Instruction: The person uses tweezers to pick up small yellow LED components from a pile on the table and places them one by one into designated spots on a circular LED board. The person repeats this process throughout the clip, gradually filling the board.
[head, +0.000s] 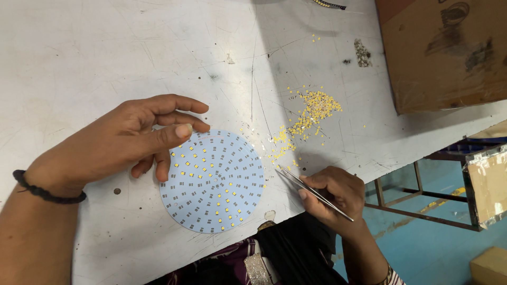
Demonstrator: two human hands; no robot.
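Round pale-blue circuit disc (212,181) flat near the front edge of the scratched grey worktop (105,58), pinned at its upper-left rim by fingertips of the left hand (127,142), loosely spread, likely to stop sliding. Right hand (335,192) at the front edge, pinched on thin metal tweezers (311,192), tips aimed at the disc's right rim. Loose heap of tiny yellow chips (311,113) scattered just beyond, within easy reach; brown cardboard box (443,53) at the far right corner.

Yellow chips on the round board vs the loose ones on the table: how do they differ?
Chips on the round board sit spaced in rings, with many pads unfilled; the loose chips lie in a scattered heap on the table. Board chips lie by the left hand; the tweezers in the right hand point toward the loose ones. Both are small and yellow.
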